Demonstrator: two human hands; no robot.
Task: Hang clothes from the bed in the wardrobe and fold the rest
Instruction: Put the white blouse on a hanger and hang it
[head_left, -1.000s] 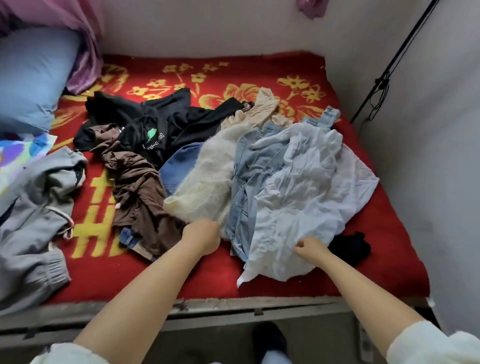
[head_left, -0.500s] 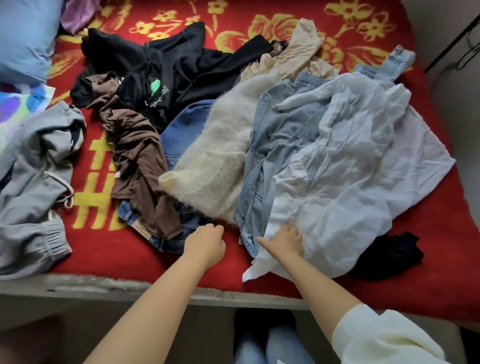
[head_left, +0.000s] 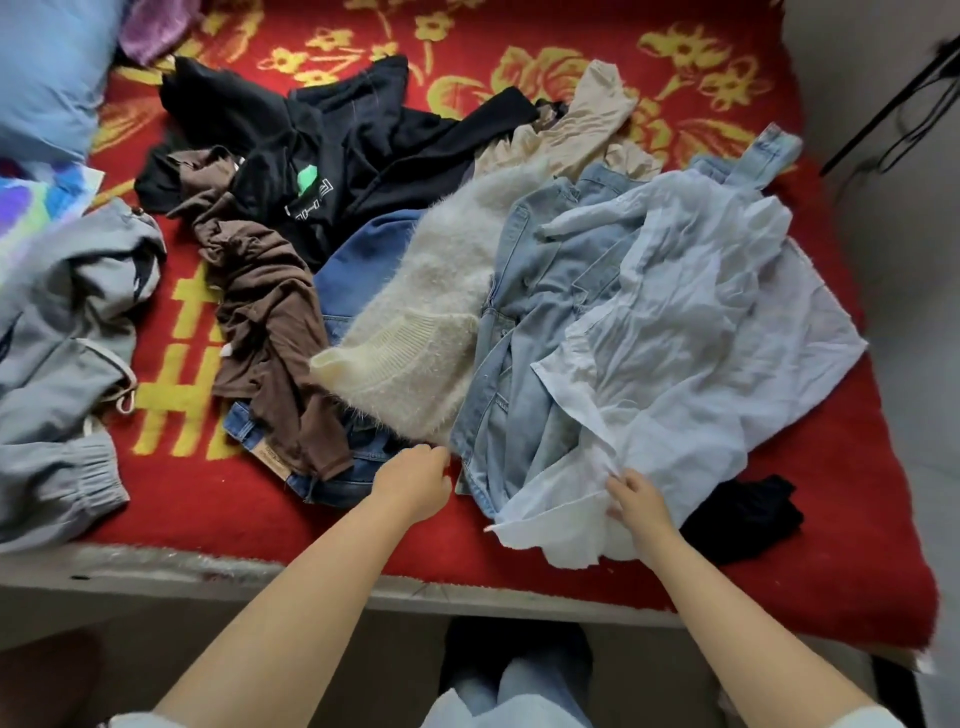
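Right hand (head_left: 641, 501) pinched white shirt (head_left: 691, 338) hem; left hand (head_left: 415, 483) loosely curled, grasping nothing. Risked dragging the denim jacket (head_left: 545, 312) underneath off the bed (head_left: 831, 519).

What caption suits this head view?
Both hands reach the clothes pile on a red bedspread; the right hand pinches a white shirt.

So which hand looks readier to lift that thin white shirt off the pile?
Probably the right hand: its fingers already pinch the white shirt at its near edge. The left hand sits beside the denim, holding nothing.
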